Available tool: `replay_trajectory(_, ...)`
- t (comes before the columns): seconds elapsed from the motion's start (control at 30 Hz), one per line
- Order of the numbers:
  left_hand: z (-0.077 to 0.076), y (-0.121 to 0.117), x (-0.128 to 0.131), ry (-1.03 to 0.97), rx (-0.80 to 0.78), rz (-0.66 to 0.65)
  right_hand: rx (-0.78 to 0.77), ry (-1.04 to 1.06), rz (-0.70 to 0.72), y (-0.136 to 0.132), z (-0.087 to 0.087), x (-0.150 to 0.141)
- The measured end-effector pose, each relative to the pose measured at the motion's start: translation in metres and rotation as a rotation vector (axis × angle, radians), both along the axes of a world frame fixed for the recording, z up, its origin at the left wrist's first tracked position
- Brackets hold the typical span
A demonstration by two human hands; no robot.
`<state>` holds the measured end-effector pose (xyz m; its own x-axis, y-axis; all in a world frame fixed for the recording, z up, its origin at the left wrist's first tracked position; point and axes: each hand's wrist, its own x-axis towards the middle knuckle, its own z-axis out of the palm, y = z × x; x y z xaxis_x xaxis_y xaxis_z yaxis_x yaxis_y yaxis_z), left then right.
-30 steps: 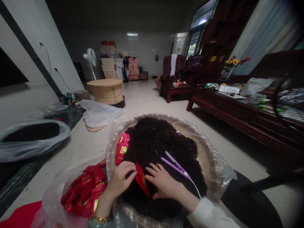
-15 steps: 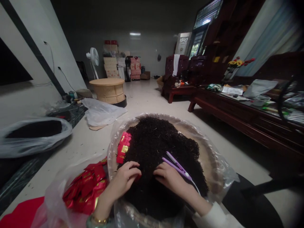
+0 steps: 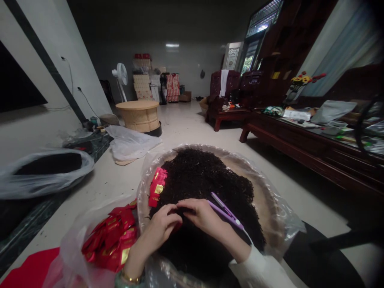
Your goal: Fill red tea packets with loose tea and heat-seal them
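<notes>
Left hand and right hand curled, fingertips meeting above dark tea leaves; red packet mostly hidden between them, grip unclear. Working low over tray contains spills.

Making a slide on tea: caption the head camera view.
Left hand and right hand over loose black tea in a plastic-lined round tray, beside a purple flat iron

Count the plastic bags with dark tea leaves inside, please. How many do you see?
2. One plastic bag lines the round tray in front of the person. The other plastic bag lies open at the left of the view. More may be hidden.
</notes>
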<state>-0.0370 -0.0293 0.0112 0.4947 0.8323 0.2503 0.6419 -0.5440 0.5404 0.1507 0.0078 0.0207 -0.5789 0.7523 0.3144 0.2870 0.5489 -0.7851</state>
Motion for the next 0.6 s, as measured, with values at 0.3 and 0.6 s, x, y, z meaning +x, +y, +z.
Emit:
replay_trajectory(0.3,-0.006,0.000,-0.001,0.008,0.041,0.014,0.089,-0.077,-0.037,0.000,-0.004,-0.005)
replay_trajectory(0.6,-0.002,0.000,-0.011,0.004,0.067,0.009,0.025,0.002,-0.252,0.009,-0.014,0.024)
